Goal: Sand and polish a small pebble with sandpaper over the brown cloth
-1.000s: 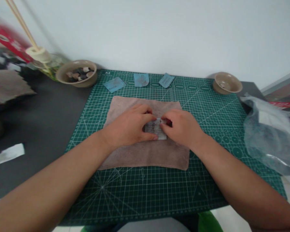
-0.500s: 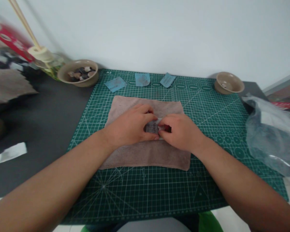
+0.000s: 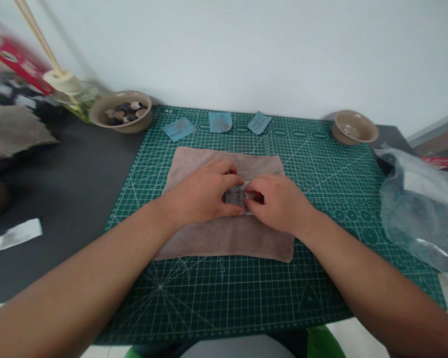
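Observation:
A brownish-pink cloth (image 3: 224,238) lies spread on the green cutting mat (image 3: 209,298). On the cloth, between my hands, is a small, flat, see-through rectangular piece (image 3: 236,195) with dark markings; its exact kind is unclear. My left hand (image 3: 205,194) rests on the cloth, thumb at the piece's near edge and forefinger at its far edge, holding it down. At the piece's right end my right hand (image 3: 278,201) is closed in a pinch, thumb and forefinger touching that edge. What sits right between those fingertips is partly hidden.
Three blue printed slips (image 3: 220,122) lie along the mat's back. A bowl of stones (image 3: 121,124) stands back left near a reed diffuser (image 3: 65,83). Another bowl (image 3: 354,132) is back right, a clear plastic bag (image 3: 414,214) right, a white paper scrap (image 3: 18,234) left.
Both hands stay nearly where they were. The right fingertips have shifted very slightly at the piece's right end, and the view has tilted a little.

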Action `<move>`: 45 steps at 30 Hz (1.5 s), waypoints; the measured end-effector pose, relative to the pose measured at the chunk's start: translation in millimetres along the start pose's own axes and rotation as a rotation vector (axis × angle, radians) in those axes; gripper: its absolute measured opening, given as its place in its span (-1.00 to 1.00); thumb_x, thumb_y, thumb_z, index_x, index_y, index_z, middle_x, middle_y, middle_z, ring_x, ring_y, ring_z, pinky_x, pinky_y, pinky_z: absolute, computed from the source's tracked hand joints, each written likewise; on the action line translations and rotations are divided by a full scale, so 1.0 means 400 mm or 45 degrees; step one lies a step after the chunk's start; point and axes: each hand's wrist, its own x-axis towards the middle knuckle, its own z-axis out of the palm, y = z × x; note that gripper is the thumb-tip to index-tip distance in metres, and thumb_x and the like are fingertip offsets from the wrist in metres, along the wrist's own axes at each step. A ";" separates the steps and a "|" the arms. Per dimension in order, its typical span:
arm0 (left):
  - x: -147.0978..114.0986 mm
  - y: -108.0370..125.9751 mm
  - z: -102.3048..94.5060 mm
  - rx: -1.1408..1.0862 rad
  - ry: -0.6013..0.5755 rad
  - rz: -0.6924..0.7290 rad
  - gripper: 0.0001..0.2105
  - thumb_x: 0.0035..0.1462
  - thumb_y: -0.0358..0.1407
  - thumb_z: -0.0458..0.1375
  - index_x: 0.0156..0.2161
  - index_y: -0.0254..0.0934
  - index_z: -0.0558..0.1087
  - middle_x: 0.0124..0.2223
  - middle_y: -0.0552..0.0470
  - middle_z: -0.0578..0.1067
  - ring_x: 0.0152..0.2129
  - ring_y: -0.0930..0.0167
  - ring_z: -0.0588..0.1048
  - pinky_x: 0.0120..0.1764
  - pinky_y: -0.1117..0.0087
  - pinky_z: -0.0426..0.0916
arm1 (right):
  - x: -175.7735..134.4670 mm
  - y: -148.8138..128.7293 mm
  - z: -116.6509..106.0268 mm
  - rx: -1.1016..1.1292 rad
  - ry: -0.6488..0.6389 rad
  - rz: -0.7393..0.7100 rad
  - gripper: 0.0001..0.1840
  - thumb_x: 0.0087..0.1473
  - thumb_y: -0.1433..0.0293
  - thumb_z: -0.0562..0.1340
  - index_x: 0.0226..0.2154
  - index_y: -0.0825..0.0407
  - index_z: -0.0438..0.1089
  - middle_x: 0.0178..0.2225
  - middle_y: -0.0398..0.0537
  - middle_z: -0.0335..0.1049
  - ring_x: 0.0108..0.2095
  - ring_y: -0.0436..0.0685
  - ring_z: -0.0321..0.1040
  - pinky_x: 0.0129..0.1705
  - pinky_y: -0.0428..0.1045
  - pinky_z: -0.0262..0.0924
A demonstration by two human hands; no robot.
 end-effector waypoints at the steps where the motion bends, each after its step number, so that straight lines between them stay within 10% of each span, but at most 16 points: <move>1: 0.000 0.000 0.000 -0.002 -0.006 -0.004 -0.54 0.06 0.01 0.35 -0.01 -0.22 0.56 -0.02 -0.12 0.49 -0.06 0.15 0.47 0.01 0.12 0.39 | 0.000 0.000 0.001 0.032 -0.022 -0.024 -0.87 0.10 0.38 0.24 -0.38 0.06 0.51 -0.40 -0.07 0.47 -0.37 0.09 0.34 -0.31 0.02 0.05; 45: -0.003 -0.002 -0.003 0.026 -0.014 0.013 -0.52 0.05 0.05 0.34 -0.01 -0.20 0.55 -0.01 -0.11 0.47 -0.05 0.13 0.46 0.03 0.10 0.37 | 0.002 -0.002 0.002 0.078 -0.031 -0.045 -0.87 0.06 0.40 0.24 -0.42 0.07 0.52 -0.43 -0.07 0.48 -0.39 0.08 0.33 -0.32 0.01 0.07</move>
